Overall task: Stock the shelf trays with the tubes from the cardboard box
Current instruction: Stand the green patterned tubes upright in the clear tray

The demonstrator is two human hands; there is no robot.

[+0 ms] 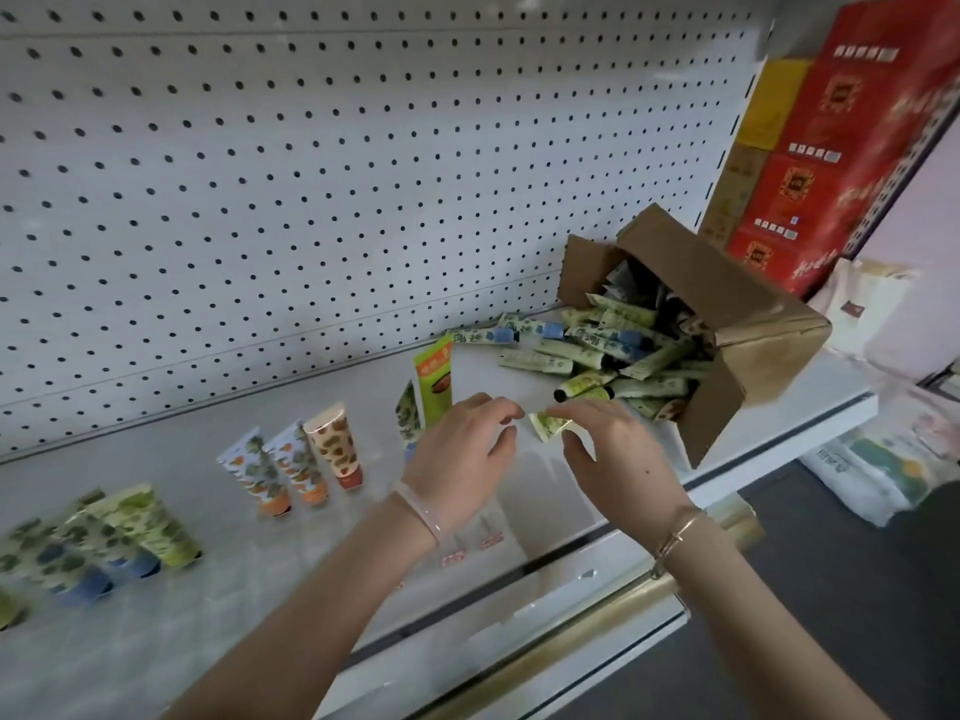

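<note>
Right hand (618,449) pinches a green tube (548,424), left hand (462,449) relaxed; tipped cardboard box (753,330) spills tubes (597,350)

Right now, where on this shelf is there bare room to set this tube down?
Bare shelf lies between the three orange-capped tubes and the tall green tube, and along the pegboard behind them. Another gap separates the orange-capped tubes from the blue-capped tubes on the left. Crowded: the spilled tubes at the cardboard box mouth.
</note>
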